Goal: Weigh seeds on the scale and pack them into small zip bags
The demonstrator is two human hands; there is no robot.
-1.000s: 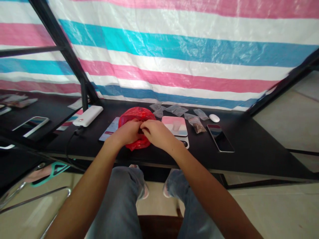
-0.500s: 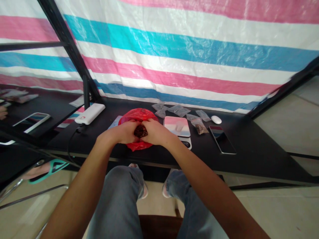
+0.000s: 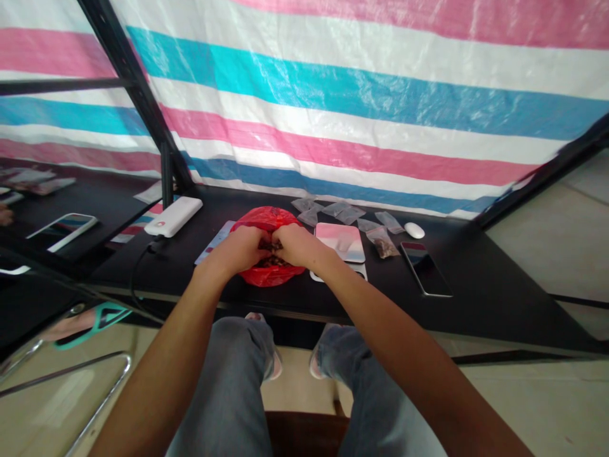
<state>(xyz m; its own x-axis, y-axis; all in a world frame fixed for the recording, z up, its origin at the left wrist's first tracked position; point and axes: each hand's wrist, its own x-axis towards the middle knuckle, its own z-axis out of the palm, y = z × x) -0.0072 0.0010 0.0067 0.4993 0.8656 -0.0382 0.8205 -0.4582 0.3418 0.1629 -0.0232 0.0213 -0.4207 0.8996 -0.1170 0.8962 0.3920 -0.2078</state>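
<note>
A red plastic bag (image 3: 271,277) sits on the black table with its mouth spread wide. Small dark brown pieces (image 3: 272,259) show inside it. My left hand (image 3: 247,246) reaches into the bag from the left, fingers curled down at the pieces. Facing it, my right hand (image 3: 295,245) comes in from the right, its fingers bent inward close to the left fingertips. What either hand pinches is hidden among the pieces. Right of the bag is a small white kitchen scale (image 3: 339,241), its front edge partly covered by my right forearm.
Several clear zip bags (image 3: 342,212) lie behind the scale; one bag (image 3: 382,244) holds brown bits. A white mouse (image 3: 414,230) and a phone (image 3: 425,269) lie at right. Left are a white power bank (image 3: 174,216) with a cable and a flat pale item (image 3: 209,244). A striped sheet hangs behind.
The bag's mouth has widened, showing more of the brown pieces. Both hands have shifted from around a narrow opening to inside the bag.
</note>
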